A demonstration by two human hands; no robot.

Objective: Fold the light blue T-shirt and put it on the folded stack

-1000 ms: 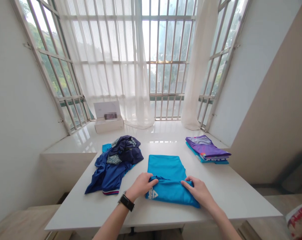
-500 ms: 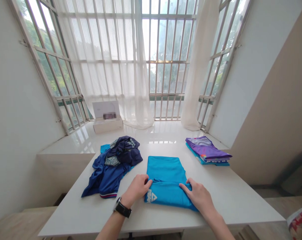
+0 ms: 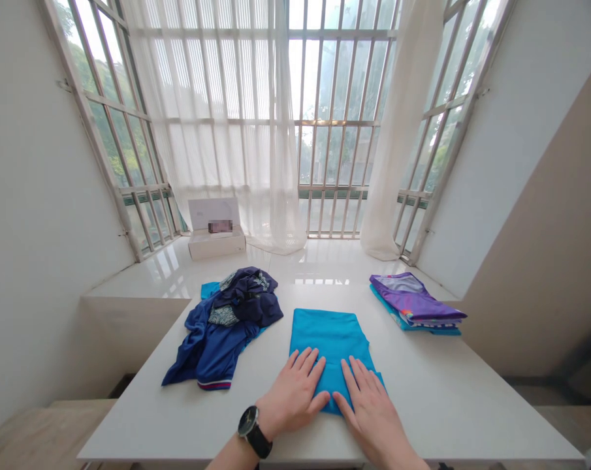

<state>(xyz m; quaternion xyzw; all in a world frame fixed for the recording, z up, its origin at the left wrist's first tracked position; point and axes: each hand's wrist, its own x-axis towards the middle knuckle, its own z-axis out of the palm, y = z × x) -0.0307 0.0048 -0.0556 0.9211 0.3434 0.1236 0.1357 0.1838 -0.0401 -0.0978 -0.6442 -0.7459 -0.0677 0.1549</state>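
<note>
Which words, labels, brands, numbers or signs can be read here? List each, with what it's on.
No text can be read.
Watch: dial marks too small to read.
White box: small mark on its front, too small to read; one patch pixelated.
Dark garment: pale print, too blurred to call lettering.
Blue garment: no text shows around the left hand and right hand.

Folded garment (image 3: 324, 331): bright, even blue. Rumpled top garment (image 3: 256, 301): dark navy; mottled patch (image 3: 223, 316) beside it, pale grey on dark. Lower garment (image 3: 204, 356): royal blue, hem (image 3: 215, 385) striped white and red. Stack's uppermost piece (image 3: 398, 294): purple, greyish inside; bottom piece (image 3: 435, 331) turquoise-blue. Watch (image 3: 249, 421): black strap, dark dial, silvery rim. Counter (image 3: 452, 405), box (image 3: 217, 246) and curtains (image 3: 251, 163): white.
</note>
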